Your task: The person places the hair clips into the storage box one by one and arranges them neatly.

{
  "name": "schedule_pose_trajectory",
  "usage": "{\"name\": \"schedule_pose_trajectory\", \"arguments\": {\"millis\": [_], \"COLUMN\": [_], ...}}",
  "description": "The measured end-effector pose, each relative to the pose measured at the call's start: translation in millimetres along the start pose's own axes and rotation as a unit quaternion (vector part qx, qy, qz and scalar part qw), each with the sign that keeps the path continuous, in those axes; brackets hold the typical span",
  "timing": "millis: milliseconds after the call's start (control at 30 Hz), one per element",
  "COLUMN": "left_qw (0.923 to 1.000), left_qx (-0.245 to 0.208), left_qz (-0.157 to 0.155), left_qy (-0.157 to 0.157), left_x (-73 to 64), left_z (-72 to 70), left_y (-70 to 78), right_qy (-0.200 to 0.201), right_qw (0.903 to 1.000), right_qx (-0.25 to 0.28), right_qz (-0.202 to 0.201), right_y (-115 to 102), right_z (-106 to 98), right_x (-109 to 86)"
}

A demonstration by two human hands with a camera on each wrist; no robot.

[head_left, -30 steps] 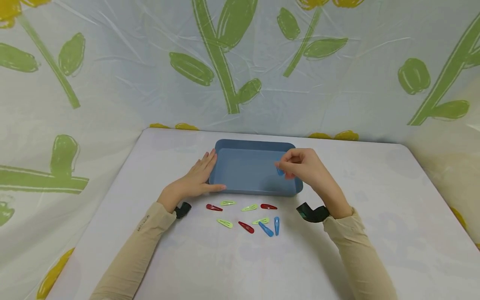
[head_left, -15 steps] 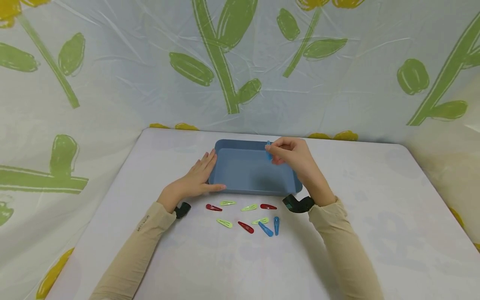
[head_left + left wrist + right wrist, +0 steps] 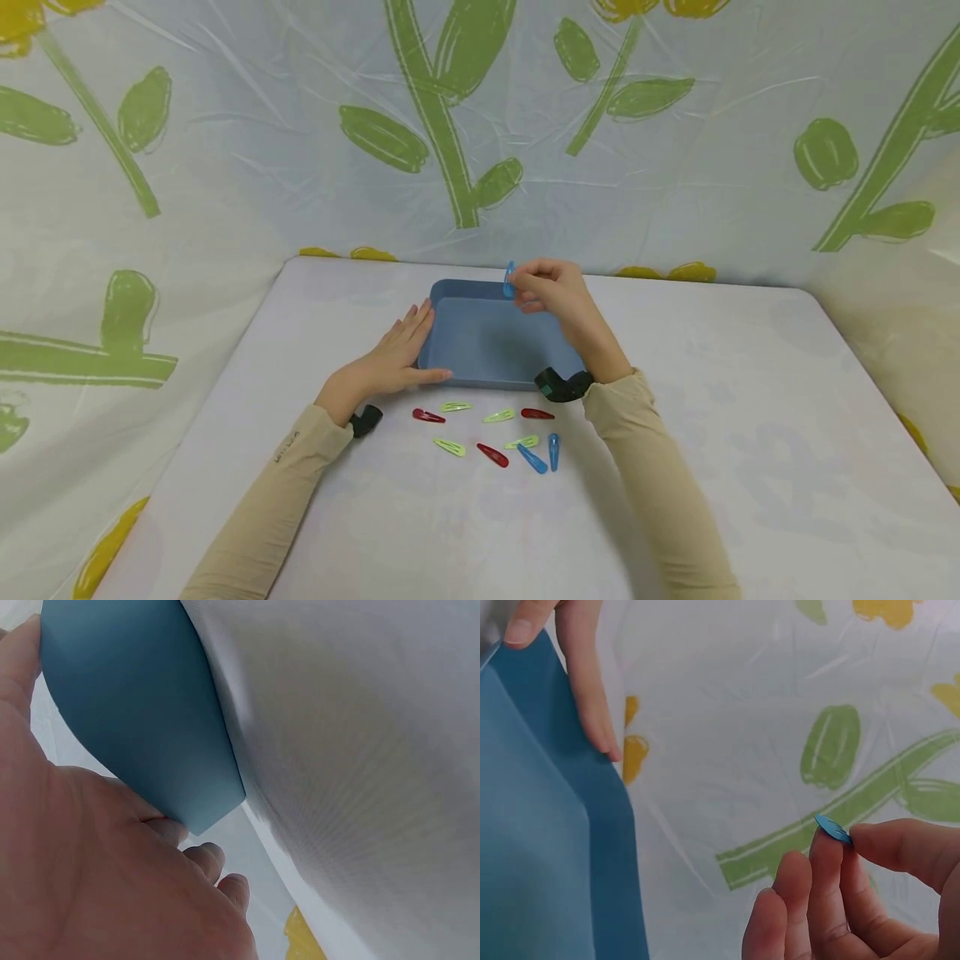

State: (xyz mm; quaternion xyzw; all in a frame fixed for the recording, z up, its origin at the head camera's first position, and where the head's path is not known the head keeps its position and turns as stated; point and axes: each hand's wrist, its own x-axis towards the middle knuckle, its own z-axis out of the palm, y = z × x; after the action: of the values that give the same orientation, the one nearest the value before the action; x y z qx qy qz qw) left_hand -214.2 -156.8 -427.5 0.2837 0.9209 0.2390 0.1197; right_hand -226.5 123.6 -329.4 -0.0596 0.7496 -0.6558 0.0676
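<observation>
Pinching a blue snap hair clip [image 3: 509, 281] between thumb and fingertips, the right hand [image 3: 552, 287] hung near the far rim of the blue-grey tray [image 3: 465, 342], about midway along its length. Clip sat off the hand's left side; its long axis stood nearly upright in the head view, crosswise to the tray's long sides. Right wrist view set it against the floral backdrop [image 3: 697, 802], apart from the tray; whether over the tray or just past its far wall, could not tell. My judgement: the coming move turned on that gap between clip and far rim. Left hand [image 3: 393, 354], fingers extended, touched the tray's left end and gripped no clip; the right was the nearer to the blue one. On the bench [image 3: 420, 525], well apart on the near side, lay loose red, lime and blue clips [image 3: 553, 452].
</observation>
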Motion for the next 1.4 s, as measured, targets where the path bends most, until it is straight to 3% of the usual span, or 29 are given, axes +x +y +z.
{"name": "schedule_pose_trajectory", "arguments": {"millis": [300,800,1400], "left_qw": [1.0,0.9999,1.0], "left_qx": [0.006,0.001,0.006], "left_qz": [-0.003,-0.012,-0.001], "left_qy": [0.002,-0.004,0.002], "left_x": [0.1,0.6,0.8], "left_z": [1.4,1.7,0.8], "left_y": [-3.2,-3.8,-2.9], "right_qy": [-0.005,-0.012,-0.005], "right_qw": [0.9996,0.9987,0.9957], "right_qx": [0.011,0.04,-0.022], "right_qz": [0.025,0.03,0.09], "right_y": [11.9,35.7,61.3], "right_z": [9.1,31.4,46.3], "right_x": [19.8,45.5,59.3]}}
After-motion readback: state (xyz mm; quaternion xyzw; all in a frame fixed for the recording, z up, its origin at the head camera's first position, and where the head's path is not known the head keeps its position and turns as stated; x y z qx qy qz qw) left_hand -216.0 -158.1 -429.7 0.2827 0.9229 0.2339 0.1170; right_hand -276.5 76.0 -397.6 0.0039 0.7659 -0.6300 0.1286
